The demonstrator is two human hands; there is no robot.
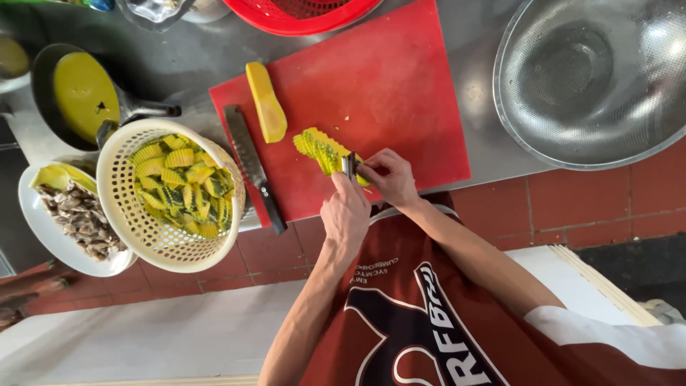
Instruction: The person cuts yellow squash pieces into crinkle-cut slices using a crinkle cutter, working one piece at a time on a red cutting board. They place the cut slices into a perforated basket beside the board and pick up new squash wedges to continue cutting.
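Note:
My left hand (346,214) is shut on a small metal crinkle cutter (349,166), its blade set into a strip of yellow-green squash (321,150) on the red cutting board (400,86). The strip's cut end fans out in wavy slices to the left of the blade. My right hand (389,179) pinches the uncut end of the strip just right of the cutter. A second peeled yellow squash piece (266,100) lies on the board's left part. A large kitchen knife (250,161) rests along the board's left edge, handle toward me.
A cream plastic basket (118,214) full of wavy squash slices stands left of the board. Beside it are a white plate (32,214) with brownish pieces and a dark pan (43,64) with yellow contents. A big perforated metal bowl (593,71) sits right; a red basket (300,18) behind.

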